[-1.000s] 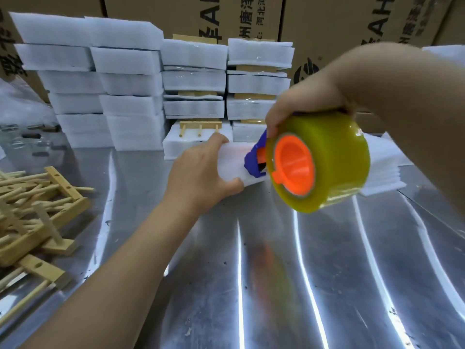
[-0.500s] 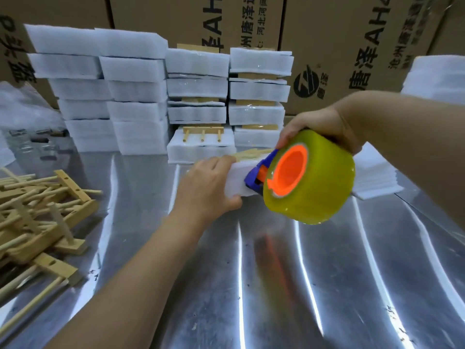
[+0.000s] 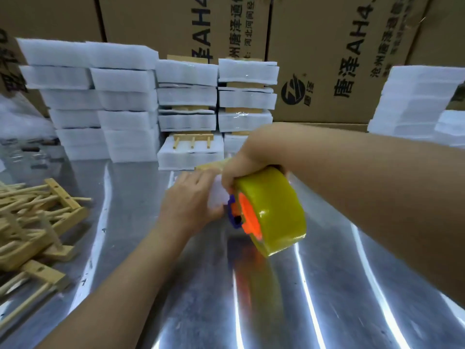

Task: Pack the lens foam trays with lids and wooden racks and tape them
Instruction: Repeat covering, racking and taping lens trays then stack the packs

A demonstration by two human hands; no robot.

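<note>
My left hand (image 3: 187, 201) grips a white foam tray pack (image 3: 218, 197) at the middle of the metal table (image 3: 176, 311); most of the pack is hidden behind both hands. A strip of wooden rack (image 3: 210, 165) shows on its far top edge. My right hand (image 3: 247, 159) holds a tape dispenser with a big yellow tape roll (image 3: 275, 212), an orange hub and a blue frame, pressed against the pack's right side.
Stacks of white foam trays (image 3: 88, 96) and taped packs (image 3: 187, 96) line the back, one pack with a wooden rack (image 3: 192, 140) on top. Loose wooden racks (image 3: 32, 217) lie piled at the left. Foam lids (image 3: 415, 102) are stacked at the right. Cardboard boxes (image 3: 327, 46) stand behind.
The tape roll has swung down and toward me round the pack's right side. My right hand moved lower and closer to my left hand, which keeps its hold.
</note>
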